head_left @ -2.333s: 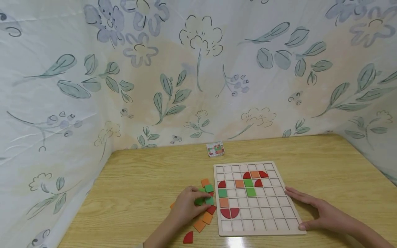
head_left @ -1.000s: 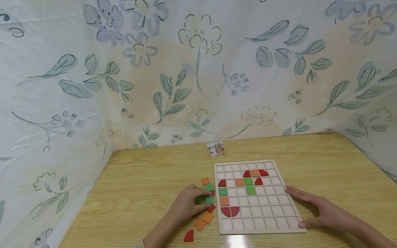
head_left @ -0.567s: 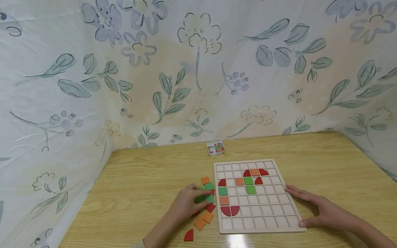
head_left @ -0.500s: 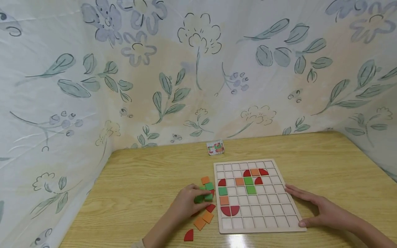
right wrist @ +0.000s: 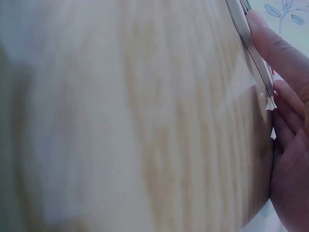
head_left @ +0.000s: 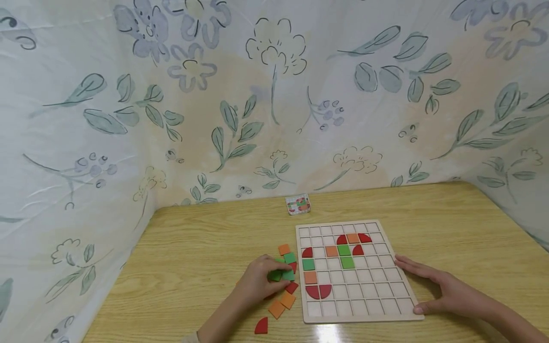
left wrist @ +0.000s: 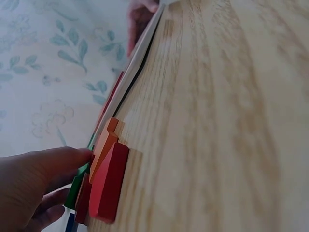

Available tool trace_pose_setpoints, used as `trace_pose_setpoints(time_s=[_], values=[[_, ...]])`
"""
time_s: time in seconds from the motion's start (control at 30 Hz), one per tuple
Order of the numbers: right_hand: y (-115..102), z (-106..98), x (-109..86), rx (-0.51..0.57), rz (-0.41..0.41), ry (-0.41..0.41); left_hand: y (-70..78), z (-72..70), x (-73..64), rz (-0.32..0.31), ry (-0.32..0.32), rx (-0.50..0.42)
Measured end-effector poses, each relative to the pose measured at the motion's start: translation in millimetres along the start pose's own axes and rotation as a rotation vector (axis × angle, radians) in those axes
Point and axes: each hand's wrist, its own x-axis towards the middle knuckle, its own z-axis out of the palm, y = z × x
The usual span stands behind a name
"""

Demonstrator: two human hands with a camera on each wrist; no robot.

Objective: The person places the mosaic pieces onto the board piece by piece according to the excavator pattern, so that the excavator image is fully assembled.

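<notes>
In the head view my left hand [head_left: 260,278] is at a loose pile of flat wooden tiles, left of a gridded wooden board [head_left: 362,307]. Its thumb and index finger pinch a green square tile [head_left: 289,276] there. The left wrist view has the thumb [left wrist: 72,159] against the tiles, with a red quarter-round tile [left wrist: 110,186] close by. My right hand [head_left: 446,295] rests along the board's right edge, thumb at the near right corner, fingers extended. Red quarter-rounds, orange squares and green squares sit in some of the board's cells, among them a green square [head_left: 347,262].
A small card with a coloured pattern [head_left: 298,204] lies behind the board. Two orange tiles [head_left: 276,309] and a red quarter-round [head_left: 261,326] lie nearer the table's front. Floral cloth [head_left: 274,95] hangs around the wooden table [head_left: 193,238] at the back and sides.
The green square under my left fingers has shifted and turned slightly, while the left hand stays at the pile. My right hand and the tiles on the board have kept their places.
</notes>
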Motion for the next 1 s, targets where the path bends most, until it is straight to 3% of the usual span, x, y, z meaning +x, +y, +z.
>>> trace_pose_setpoints(time_s=[0.33, 0.57, 0.77, 1.0], values=[[0.3, 0.2, -0.6, -0.002, -0.019, -0.001, 0.6, -0.9, -1.3, -0.03, -0.016, 0.074], [1.3, 0.1, -1.5, -0.01, -0.039, 0.021, 4.1, -3.1, -1.6, 0.006, -0.022, 0.134], [2.7, 0.5, -1.1, -0.002, -0.03, 0.0, 2.7, -6.1, -7.6, 0.018, -0.064, 0.131], [2.6, 0.5, -0.6, -0.006, -0.023, -0.005, 0.4, -10.7, -16.2, 0.096, -0.115, 0.119]])
